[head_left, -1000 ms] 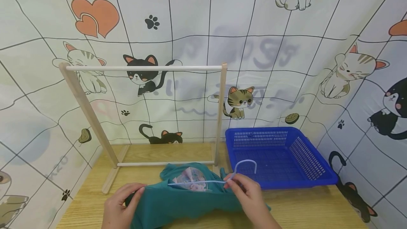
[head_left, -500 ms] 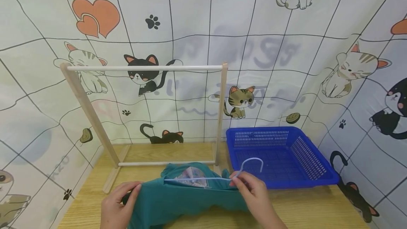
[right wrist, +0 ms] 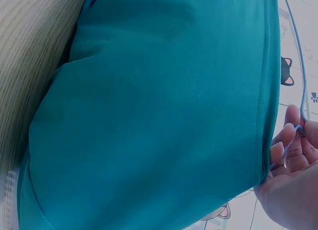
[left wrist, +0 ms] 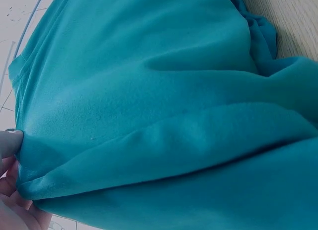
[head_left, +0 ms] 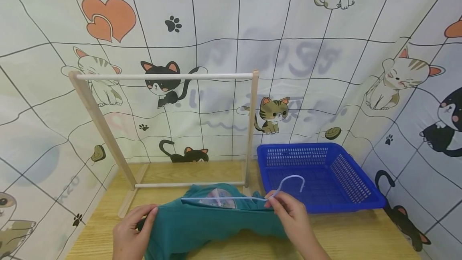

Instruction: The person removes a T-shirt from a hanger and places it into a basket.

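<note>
A teal shirt [head_left: 216, 222] is stretched between my two hands above the table, its neck opening facing up with a pale patterned patch showing inside. My left hand [head_left: 131, 230] pinches the shirt's left shoulder between thumb and fingers; the left wrist view shows the bunched cloth [left wrist: 124, 140] there. A thin light-blue clothes hanger [head_left: 231, 198] runs across the neck opening, its left end hidden inside the shirt. My right hand [head_left: 290, 218] pinches the hanger near the base of its hook, which points up and right. In the right wrist view, the fingers [right wrist: 295, 158] are beside the collar edge.
Behind the shirt stands a wooden rack [head_left: 251, 131] with a white top bar [head_left: 162, 77] and a lower bar. A blue plastic basket [head_left: 317, 179] sits at the right on the wooden table [head_left: 346, 236]. A cat-print sheet [head_left: 223, 23] covers the walls.
The hanger has shifted right and slightly up with my right hand, its hook now tilting further right. My left hand has drawn slightly left, and the shirt is stretched wider.
</note>
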`<state>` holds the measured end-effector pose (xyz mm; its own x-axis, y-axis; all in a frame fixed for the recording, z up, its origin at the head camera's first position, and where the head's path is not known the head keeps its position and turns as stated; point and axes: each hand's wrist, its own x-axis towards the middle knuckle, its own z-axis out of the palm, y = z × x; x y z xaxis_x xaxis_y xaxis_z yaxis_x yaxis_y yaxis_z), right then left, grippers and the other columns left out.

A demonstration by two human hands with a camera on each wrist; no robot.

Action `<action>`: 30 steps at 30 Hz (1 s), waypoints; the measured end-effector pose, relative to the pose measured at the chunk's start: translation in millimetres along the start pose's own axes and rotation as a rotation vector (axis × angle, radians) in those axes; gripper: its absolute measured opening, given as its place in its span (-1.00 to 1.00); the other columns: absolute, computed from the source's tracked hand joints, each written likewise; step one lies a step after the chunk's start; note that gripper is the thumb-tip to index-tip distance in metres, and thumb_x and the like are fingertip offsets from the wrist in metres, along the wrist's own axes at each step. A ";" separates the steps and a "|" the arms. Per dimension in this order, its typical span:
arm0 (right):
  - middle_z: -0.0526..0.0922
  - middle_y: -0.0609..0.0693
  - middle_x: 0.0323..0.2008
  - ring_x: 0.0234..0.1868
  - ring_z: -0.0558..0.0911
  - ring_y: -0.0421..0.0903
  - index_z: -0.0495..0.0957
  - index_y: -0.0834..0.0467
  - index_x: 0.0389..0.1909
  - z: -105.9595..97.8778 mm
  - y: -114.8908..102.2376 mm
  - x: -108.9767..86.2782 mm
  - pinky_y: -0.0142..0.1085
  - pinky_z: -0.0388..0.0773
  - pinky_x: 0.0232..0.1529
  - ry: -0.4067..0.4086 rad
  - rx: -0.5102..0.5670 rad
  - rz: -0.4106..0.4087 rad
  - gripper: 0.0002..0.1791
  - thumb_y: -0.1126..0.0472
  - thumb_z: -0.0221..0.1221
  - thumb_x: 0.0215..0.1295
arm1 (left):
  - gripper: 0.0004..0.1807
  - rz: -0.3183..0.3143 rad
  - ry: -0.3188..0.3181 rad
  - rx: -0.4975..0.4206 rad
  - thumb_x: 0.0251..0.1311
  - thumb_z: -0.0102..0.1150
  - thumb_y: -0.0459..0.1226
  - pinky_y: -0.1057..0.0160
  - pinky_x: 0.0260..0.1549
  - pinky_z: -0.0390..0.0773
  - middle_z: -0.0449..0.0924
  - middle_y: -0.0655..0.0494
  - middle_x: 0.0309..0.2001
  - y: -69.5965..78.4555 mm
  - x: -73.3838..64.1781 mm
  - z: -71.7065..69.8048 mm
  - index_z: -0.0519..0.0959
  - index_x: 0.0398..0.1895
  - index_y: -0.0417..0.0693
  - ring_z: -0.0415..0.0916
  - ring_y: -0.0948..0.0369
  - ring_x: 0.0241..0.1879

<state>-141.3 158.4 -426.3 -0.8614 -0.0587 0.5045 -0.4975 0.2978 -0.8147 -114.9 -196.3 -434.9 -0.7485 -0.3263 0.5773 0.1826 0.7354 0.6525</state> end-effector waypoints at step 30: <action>0.66 0.01 -0.43 -0.39 0.58 -0.17 0.56 0.28 -0.25 2.7 -0.5 -1.0 -0.40 0.53 -0.42 -0.008 0.138 0.010 -0.82 0.45 -0.02 0.37 | -0.75 0.116 -0.003 -0.091 -0.12 0.39 -0.52 0.69 -0.28 0.43 0.68 0.25 -0.41 -3.5 -3.3 6.3 0.72 -0.40 0.00 0.44 0.72 -0.31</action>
<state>-140.5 155.8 -427.2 -0.8669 -0.0641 0.4943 -0.4977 0.1642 -0.8517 -117.1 -194.0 -442.2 -0.7209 -0.2408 0.6498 0.3248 0.7109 0.6238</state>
